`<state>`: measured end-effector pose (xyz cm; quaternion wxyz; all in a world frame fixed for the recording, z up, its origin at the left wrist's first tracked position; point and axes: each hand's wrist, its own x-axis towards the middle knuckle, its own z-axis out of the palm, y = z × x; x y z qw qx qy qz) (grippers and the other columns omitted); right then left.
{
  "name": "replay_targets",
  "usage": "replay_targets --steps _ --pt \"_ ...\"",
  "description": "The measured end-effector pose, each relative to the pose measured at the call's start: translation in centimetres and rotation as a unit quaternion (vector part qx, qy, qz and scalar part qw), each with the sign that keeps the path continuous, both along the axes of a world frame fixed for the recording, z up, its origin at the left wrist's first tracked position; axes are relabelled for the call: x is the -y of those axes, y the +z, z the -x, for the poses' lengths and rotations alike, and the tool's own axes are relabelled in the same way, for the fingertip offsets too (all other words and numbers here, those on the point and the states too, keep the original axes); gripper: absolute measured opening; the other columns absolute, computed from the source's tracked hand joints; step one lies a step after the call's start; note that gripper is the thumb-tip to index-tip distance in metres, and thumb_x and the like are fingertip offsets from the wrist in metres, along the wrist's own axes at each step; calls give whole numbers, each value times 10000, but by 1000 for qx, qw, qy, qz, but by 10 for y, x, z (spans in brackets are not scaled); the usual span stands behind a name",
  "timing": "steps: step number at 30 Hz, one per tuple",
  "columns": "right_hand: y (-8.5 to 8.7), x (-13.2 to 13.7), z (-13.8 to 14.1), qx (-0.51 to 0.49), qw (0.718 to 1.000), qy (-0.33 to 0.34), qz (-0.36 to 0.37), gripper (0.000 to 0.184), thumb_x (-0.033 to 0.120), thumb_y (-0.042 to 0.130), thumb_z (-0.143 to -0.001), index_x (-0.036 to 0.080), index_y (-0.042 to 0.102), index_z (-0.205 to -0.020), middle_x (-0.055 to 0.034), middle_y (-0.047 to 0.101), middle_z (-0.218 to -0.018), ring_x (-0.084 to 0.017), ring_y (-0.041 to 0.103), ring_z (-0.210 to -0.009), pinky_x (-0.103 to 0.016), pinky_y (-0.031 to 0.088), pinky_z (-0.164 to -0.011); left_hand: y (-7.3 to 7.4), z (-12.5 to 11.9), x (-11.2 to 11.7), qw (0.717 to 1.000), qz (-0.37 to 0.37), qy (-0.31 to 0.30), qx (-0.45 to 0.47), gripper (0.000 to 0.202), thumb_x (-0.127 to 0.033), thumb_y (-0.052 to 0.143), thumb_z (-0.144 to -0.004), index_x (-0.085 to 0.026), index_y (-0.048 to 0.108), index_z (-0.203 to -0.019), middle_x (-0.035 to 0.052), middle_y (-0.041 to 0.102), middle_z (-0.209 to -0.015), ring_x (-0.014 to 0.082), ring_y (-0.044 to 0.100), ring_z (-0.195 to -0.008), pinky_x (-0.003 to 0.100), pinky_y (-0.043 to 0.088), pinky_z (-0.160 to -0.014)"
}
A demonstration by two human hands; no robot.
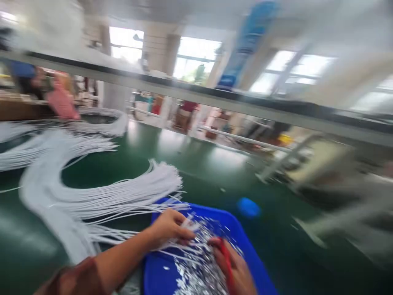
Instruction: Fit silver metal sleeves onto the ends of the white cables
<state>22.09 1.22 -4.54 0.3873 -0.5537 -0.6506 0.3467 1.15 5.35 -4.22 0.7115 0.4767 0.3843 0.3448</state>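
White cords [123,196] lie in long curved bundles across the green table, and their ends reach over a blue tray [158,272]. My left hand [168,229] pinches several of these cords between thumb and fingers above the tray. To its right, my right hand [238,266] is wrapped around a red-handled tool [226,260], whose working end is blurred. Small white and silvery pieces [199,266] are heaped in the tray below both hands.
The green table [202,164] carries more white cord bundles [104,119] at the far left and a blue round object [248,207] beyond the tray. A shelf edge [190,88] crosses above the table, with a blue bottle-like object [242,45] on it. Pale frames [319,159] stand at right.
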Motion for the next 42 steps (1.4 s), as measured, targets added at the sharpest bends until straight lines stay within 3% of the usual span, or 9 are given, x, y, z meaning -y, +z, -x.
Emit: replay_targets --steps 2,7,14,17,22,27,33,42 --pt "2 0 -2 7 1000 -25 9 254 436 598 -751 189 655 -764 -34 650 -725 -212 590 -691 -281 452 -616 6 -15 -10 1000 7 11 0 228 -263 759 -621 -98 619 -696 -10 588 -516 101 541 -479 216 421 -491" --pt "8 -8 4 88 996 -27 -5 252 411 585 -751 171 644 -702 -11 600 -662 -149 514 -615 -228 366 -553 18 -13 -11 999 33 -1 30 294 -291 796 -562 -117 589 -677 -48 515 -505 39 432 -423 149 274 -409" --pt "13 -1 5 125 992 -1 19 333 431 598 -722 161 549 -533 38 475 -531 -95 395 -524 -204 256 -495 21 -16 -8 999 13 33 14 319 -351 783 -580 -112 632 -729 -69 420 -472 20 298 -403 162 126 -392" --pt "12 -2 6 113 993 12 20 406 424 597 -720 162 415 -468 54 379 -496 -82 338 -499 -210 220 -482 20 -16 -9 999 7 41 9 362 -375 768 -599 -102 666 -813 -69 393 -465 20 275 -402 170 116 -396" --pt "6 -2 10 95 995 21 22 436 384 580 -728 172 297 -472 57 318 -488 -78 296 -489 -219 185 -469 19 -15 -8 999 -22 33 -18 330 -399 745 -624 -98 648 -715 -80 342 -446 26 228 -408 187 109 -403" --pt "2 -4 12 105 994 11 22 451 389 567 -736 173 284 -459 55 297 -473 -77 273 -470 -230 152 -454 18 -17 -6 995 -72 28 -62 353 -452 701 -654 -114 626 -718 -89 305 -459 43 189 -430 199 116 -415" --pt "-4 -5 15 166 986 -25 1 471 419 569 -733 170 269 -468 52 319 -471 -78 283 -467 -240 142 -471 18 -19 -4 973 -165 66 -149 374 -494 649 -680 -121 635 -693 -63 357 -510 72 260 -481 197 192 -443" --pt "-9 -7 14 205 976 -10 -73 421 457 517 -767 168 380 -493 18 479 -543 -94 391 -504 -230 191 -487 16 -19 -7 972 -169 72 -150 400 -522 657 -645 -123 630 -670 -52 383 -526 88 269 -502 207 216 -475"
